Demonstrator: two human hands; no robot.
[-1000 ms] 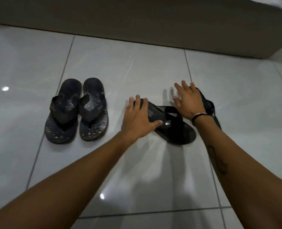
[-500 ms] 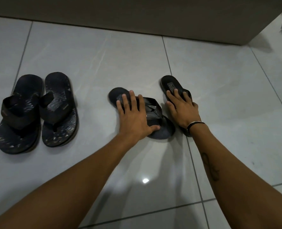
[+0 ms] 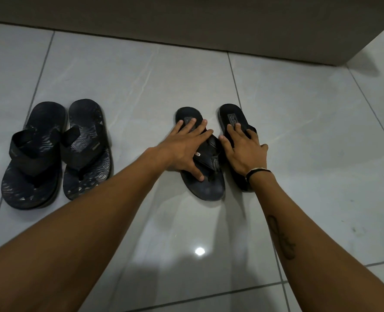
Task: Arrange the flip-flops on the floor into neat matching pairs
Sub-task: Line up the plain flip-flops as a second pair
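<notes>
Flip-flops: four, two pairs; left hand [image 3: 182, 149], right hand [image 3: 246, 152] flat, fingers spread, one plain flip-flop [image 3: 209, 188] each.

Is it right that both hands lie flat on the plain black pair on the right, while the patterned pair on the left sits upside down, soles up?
Not quite. The head view shows the patterned pair right side up, straps on top, side by side. The rest holds: the left hand and the right hand lie flat on the plain black pair on the right.
</notes>
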